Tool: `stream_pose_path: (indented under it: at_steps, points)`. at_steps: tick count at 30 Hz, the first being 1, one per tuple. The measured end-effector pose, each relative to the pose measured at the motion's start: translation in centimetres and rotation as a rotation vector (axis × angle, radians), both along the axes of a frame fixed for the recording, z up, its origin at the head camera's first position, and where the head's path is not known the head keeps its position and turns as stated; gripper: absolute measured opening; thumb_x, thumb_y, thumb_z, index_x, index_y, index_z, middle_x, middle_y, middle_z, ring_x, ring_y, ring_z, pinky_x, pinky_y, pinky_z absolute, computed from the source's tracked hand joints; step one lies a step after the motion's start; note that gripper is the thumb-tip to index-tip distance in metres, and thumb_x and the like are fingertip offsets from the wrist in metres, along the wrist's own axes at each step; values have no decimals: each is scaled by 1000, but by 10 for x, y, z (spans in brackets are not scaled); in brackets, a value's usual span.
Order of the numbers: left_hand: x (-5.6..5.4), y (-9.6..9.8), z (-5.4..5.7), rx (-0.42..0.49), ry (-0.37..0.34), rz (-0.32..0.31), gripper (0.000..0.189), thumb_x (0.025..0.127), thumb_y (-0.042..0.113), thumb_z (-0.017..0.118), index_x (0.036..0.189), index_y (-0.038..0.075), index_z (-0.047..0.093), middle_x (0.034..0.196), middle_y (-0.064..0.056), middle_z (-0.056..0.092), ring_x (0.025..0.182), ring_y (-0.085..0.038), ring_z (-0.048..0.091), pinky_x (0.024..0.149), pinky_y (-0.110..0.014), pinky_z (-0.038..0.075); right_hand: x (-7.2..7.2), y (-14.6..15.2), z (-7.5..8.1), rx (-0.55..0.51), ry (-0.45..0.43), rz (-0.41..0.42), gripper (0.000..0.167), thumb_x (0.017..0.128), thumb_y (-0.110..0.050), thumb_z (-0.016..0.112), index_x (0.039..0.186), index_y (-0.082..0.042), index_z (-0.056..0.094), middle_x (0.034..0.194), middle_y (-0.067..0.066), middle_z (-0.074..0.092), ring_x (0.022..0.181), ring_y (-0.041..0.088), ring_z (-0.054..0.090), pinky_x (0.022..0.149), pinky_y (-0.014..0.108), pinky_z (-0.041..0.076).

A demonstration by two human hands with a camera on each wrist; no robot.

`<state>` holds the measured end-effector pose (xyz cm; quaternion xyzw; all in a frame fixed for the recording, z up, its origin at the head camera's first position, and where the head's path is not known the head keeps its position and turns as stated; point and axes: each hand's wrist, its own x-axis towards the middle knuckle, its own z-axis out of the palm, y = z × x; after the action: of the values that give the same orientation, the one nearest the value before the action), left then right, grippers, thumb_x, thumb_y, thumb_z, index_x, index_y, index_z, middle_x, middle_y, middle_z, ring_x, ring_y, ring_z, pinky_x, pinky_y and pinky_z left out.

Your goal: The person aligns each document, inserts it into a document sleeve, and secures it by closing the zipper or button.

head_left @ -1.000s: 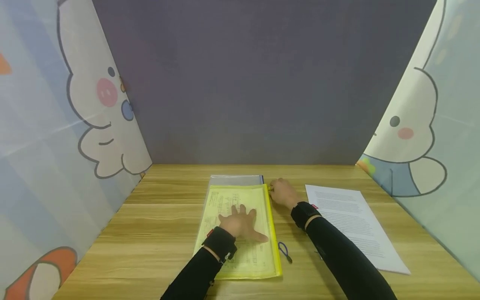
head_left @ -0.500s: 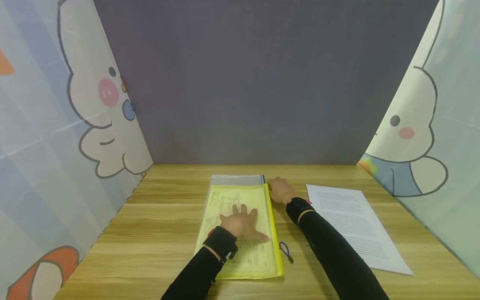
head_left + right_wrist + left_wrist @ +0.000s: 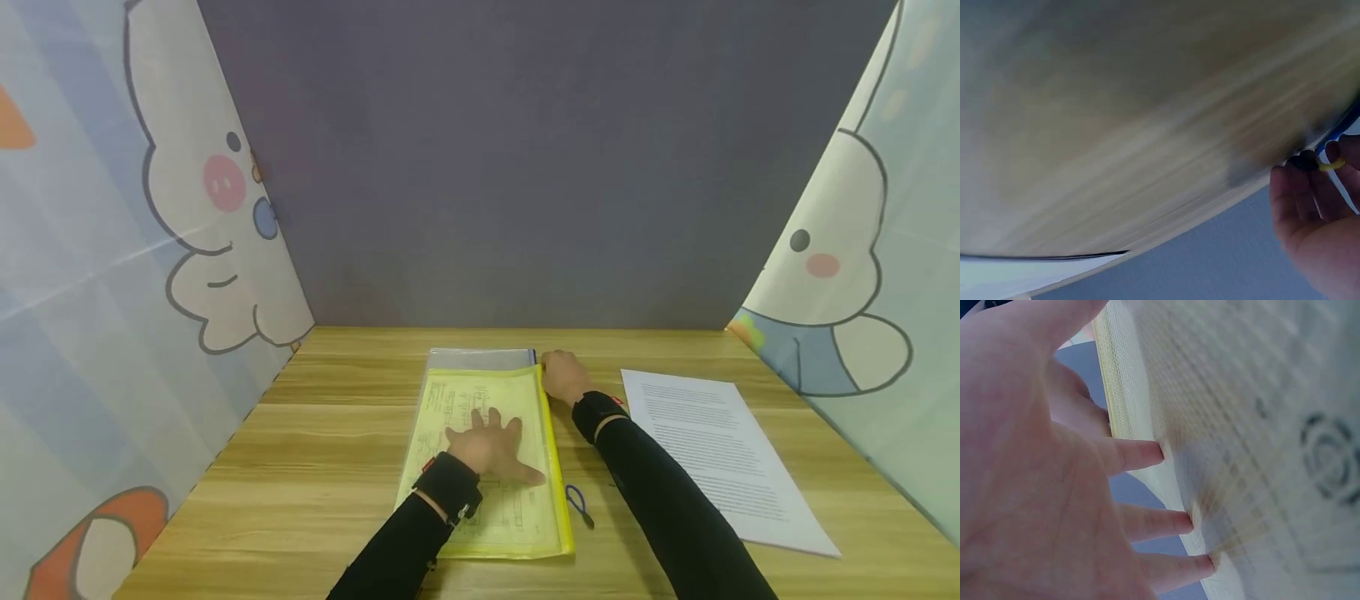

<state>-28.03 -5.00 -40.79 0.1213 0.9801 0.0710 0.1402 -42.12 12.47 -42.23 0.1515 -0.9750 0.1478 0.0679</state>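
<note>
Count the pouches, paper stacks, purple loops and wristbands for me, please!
Pouches: 2 (yellow pouch, clear pouch)
Paper stack: 1
Purple loop: 1
Wristbands: 2 (left band, right band)
Total: 6

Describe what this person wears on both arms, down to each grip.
The left sleeve and right sleeve are black. The left wristband and right wristband are black too, each with a small red tag. The left grip and right grip wear no gloves.

A translucent yellow pouch, printed paper inside, lies flat over a clear folder
</note>
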Motion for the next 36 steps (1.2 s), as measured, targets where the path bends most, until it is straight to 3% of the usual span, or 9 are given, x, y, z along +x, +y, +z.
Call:
stream_pose_path:
  at_steps: [5, 9, 13, 17, 20, 23, 25, 27, 36]
  points:
    - [0, 1, 1, -5, 3, 0, 106, 75, 83, 65, 159, 25, 36, 165, -16, 26, 151, -46, 18, 105, -81, 22, -2, -1, 2, -30, -47, 5, 20, 94, 5, 53, 110, 5, 65, 102, 21, 68, 93, 34, 65, 82, 44, 53]
    - [0, 1, 1, -1, 8, -4, 105, 75, 82, 65, 159, 25, 37, 165, -16, 26, 151, -46, 19, 104, -81, 23, 0, 2, 2, 3, -146, 25, 45, 98, 1, 47, 142, 12, 47, 134, 32, 57, 123, 43, 57, 103, 50, 48]
    - [1, 2, 1, 1, 11, -1, 105, 75, 81, 66, 159, 25, 38, 165, -17, 27, 151, -46, 20, 105, -81, 23, 3, 5, 2, -3, -232, 43, 54, 103, -5, 33, 153, 13, 27, 152, 35, 38, 141, 47, 39, 115, 55, 34]
    - [0, 2, 0, -1, 8, 2, 105, 76, 82, 66, 159, 25, 37, 165, -16, 26, 151, -45, 20, 105, -81, 23, 4, 10, 2, 28, -225, 74, 55, 107, -13, 32, 154, 14, 24, 153, 36, 36, 141, 50, 36, 115, 57, 32]
    - [1, 2, 0, -6, 10, 6, 105, 76, 82, 65, 159, 25, 36, 165, -16, 26, 151, -45, 20, 105, -80, 24, 1, 14, 0, 99, -164, 96, 49, 109, -16, 37, 149, 12, 36, 143, 35, 49, 133, 49, 47, 110, 56, 40]
    - [1, 1, -1, -6, 10, 9, 105, 76, 82, 64, 159, 25, 36, 165, -16, 26, 151, -45, 20, 104, -81, 24, 0, 17, -3, 160, -97, 111, 31, 109, -14, 40, 125, 6, 57, 117, 29, 65, 115, 45, 61, 97, 53, 51]
    - [1, 1, -1, -3, 9, 9, 105, 76, 82, 64, 159, 25, 36, 165, -16, 26, 151, -46, 20, 104, -81, 23, -1, 17, -5, 175, -69, 116, 24, 108, -13, 40, 107, 0, 60, 100, 21, 67, 104, 42, 66, 89, 51, 54]
    - [1, 1, -1, -2, 8, 9, 105, 76, 82, 64, 159, 25, 36, 165, -16, 26, 151, -46, 20, 104, -81, 23, -2, 17, -7, 167, -71, 109, 24, 108, -16, 39, 99, -4, 58, 94, 18, 66, 100, 41, 66, 86, 51, 54]
    - [4, 2, 0, -14, 17, 9, 106, 76, 83, 64, 159, 25, 36, 165, -15, 27, 151, -44, 22, 105, -80, 24, 2, 17, -6, 155, -101, 93, 34, 109, -21, 38, 123, 2, 59, 116, 24, 66, 113, 44, 63, 96, 54, 51]
